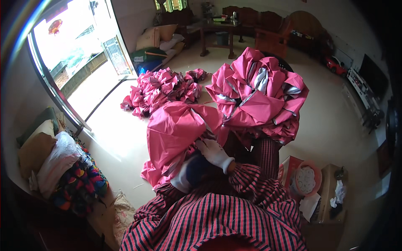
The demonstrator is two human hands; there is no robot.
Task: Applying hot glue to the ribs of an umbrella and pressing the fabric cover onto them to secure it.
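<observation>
A large piece of pink fabric with a silvery underside [173,127] spreads over my lap and hangs down to the left. My right hand [214,153], in a white glove, closes its fingers on the gathered edge of this fabric. Close below it lies my left hand [194,170], in a white and dark blue glove. Its fingers are hidden behind the right hand and the cloth. Just ahead to the right rises a tall bundle of the same pink and silver fabric [261,96], bunched in loose folds.
A crumpled pink heap [163,90] lies on the floor ahead left, near the open door [113,46]. Cushions and a colourful pile [83,184] are at my left. A cardboard box [333,196] and a pink basket [320,175] stand at my right. A wooden table [209,26] stands far back.
</observation>
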